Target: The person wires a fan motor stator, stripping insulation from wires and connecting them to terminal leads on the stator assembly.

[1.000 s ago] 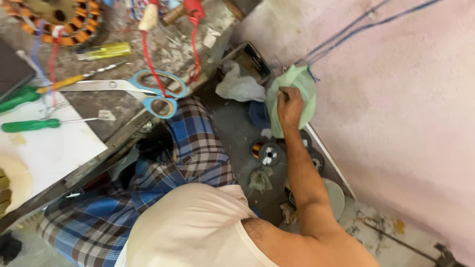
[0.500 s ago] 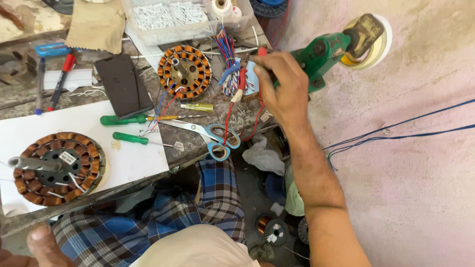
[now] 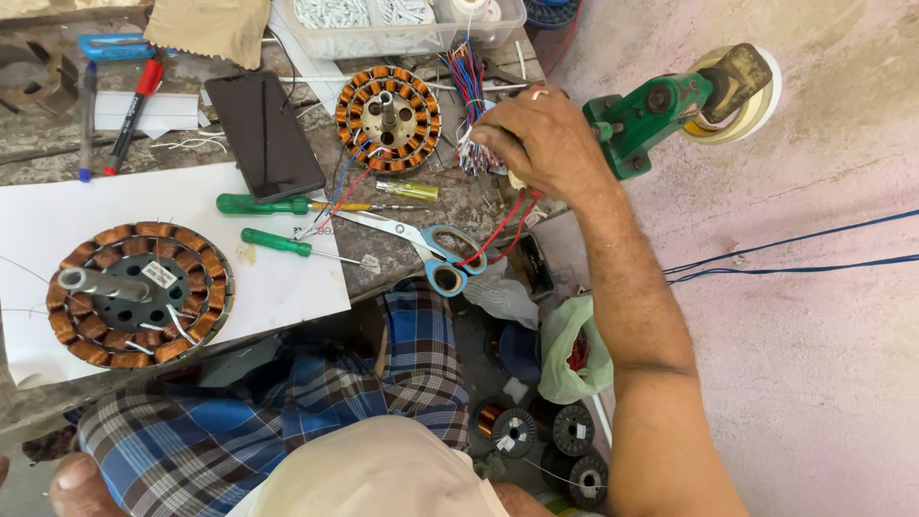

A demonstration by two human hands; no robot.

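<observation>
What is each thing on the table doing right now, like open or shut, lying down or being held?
scissors: lying flat, blades a little open
phone: face up, screen dark
red marker: capped, lying down
green screwdrivers: lying flat, untouched
wire bundle: gripped by the right hand
big copper coil ring: flat on white board, shaft sticking out
left hand: only a bit shows at the bottom edge

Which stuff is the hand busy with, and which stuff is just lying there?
In use:
- right hand
- wire bundle under its fingers
- red wires hanging below it
- small stator beside it

Lying about:
- scissors
- green screwdrivers
- phone
- big stator on white sheet
- red marker
- green bag
</observation>
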